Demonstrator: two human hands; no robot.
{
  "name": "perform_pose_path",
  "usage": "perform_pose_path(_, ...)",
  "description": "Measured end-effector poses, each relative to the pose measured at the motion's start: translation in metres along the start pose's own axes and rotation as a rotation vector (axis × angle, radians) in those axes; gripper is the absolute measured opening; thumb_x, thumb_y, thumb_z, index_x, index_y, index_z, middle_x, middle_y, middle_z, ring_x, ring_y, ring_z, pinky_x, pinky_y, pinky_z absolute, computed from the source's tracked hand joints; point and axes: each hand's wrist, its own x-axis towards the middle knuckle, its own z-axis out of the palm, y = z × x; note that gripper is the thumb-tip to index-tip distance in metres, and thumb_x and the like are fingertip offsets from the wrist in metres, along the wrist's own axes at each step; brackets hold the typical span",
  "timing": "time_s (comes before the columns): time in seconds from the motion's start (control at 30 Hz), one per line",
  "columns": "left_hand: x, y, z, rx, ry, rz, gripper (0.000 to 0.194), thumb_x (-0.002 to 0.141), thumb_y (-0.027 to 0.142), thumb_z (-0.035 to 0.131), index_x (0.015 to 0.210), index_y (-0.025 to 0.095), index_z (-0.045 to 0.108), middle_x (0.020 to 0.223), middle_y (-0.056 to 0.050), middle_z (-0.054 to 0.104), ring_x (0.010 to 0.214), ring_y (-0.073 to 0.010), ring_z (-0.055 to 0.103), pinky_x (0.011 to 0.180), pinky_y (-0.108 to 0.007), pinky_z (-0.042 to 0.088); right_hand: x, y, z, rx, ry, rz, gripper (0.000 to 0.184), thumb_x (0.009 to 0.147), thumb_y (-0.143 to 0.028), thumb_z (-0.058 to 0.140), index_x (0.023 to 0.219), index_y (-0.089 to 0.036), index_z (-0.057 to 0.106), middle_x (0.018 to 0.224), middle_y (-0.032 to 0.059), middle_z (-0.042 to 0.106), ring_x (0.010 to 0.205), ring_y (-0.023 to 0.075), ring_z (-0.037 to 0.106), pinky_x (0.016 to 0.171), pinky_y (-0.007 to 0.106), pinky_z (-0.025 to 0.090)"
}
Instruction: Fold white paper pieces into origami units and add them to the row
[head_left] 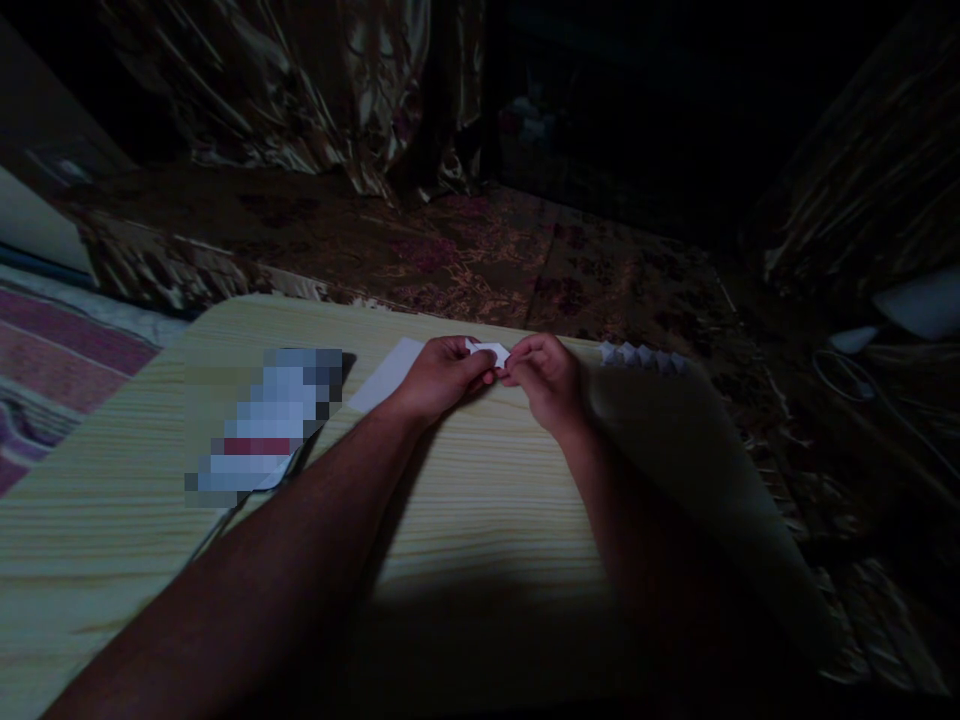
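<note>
Both hands meet over the far middle of a pale wooden table [465,500]. My left hand [442,375] and my right hand [547,378] pinch a small folded white paper piece [489,351] between their fingertips, fingers closed on it. Just behind the left hand a flat white paper sheet [386,378] lies on the table. A row of several small folded white paper pieces [643,356] sits at the far right edge of the table, a short way from the right hand.
A blurred-out oblong object [266,425] lies on the table's left part, with a thin dark cord beside it. Patterned dark carpet [480,250] and shiny drapes lie beyond. A striped rug [52,360] is at left, white cables [862,370] at right.
</note>
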Motion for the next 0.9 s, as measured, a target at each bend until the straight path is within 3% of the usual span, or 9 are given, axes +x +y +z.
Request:
perform_pose_path(0.1, -0.0009, -0.0002, 0.0022, 0.039, -0.010, 0.037, 0.024, 0.072, 0.036, 0.064, 0.066, 0.014, 0.058, 0.058, 0.000, 0.058, 0.045, -0.0055, 0.042, 0.044, -0.020, 0.028, 0.0047, 0.0012, -0.0014, 0.098, -0.023, 0.179, 0.022, 0.075, -0.036, 0.060, 0.087, -0.020, 0.051, 0.067, -0.0028, 0.063, 0.057, 0.0117, 0.063, 0.048, 0.020, 0.048)
perform_pose_path(0.2, -0.0011, -0.0011, 0.0026, 0.092, -0.020, 0.088, 0.025, 0.073, 0.037, 0.064, 0.066, 0.014, 0.058, 0.057, 0.001, 0.056, 0.046, -0.0056, 0.042, 0.045, -0.020, 0.028, 0.0064, 0.0014, -0.0019, 0.087, -0.076, 0.249, 0.018, 0.074, -0.035, 0.060, 0.078, -0.018, 0.054, 0.063, -0.0018, 0.063, 0.049, 0.0094, 0.058, 0.042, 0.018, 0.043)
perform_pose_path(0.37, -0.0012, -0.0020, 0.0019, 0.096, 0.002, 0.088, 0.024, 0.073, 0.037, 0.065, 0.070, 0.014, 0.058, 0.058, 0.001, 0.056, 0.047, -0.0061, 0.043, 0.045, -0.020, 0.029, 0.0046, 0.0006, 0.0001, 0.036, -0.072, 0.222, 0.015, 0.071, -0.028, 0.060, 0.064, -0.017, 0.054, 0.051, -0.0041, 0.056, 0.043, 0.0072, 0.051, 0.042, 0.018, 0.040)
perform_pose_path(0.53, -0.0011, -0.0037, -0.0002, 0.100, 0.004, 0.092, 0.021, 0.065, 0.029, 0.071, 0.076, 0.014, 0.059, 0.057, 0.002, 0.056, 0.046, -0.0064, 0.044, 0.044, -0.020, 0.028, 0.0039, 0.0000, 0.0003, 0.016, -0.051, 0.218, 0.013, 0.071, -0.028, 0.059, 0.066, -0.018, 0.053, 0.049, -0.0048, 0.055, 0.043, 0.0079, 0.051, 0.044, 0.019, 0.042)
perform_pose_path(0.9, 0.0016, -0.0092, -0.0026, 0.023, -0.039, 0.061, 0.018, 0.066, 0.025, 0.070, 0.074, 0.013, 0.058, 0.058, 0.001, 0.056, 0.045, -0.0063, 0.044, 0.044, -0.020, 0.030, 0.0034, 0.0072, 0.0002, -0.029, -0.067, 0.128, 0.012, 0.072, -0.029, 0.058, 0.069, -0.018, 0.054, 0.053, -0.0044, 0.056, 0.047, 0.0088, 0.052, 0.046, 0.019, 0.041)
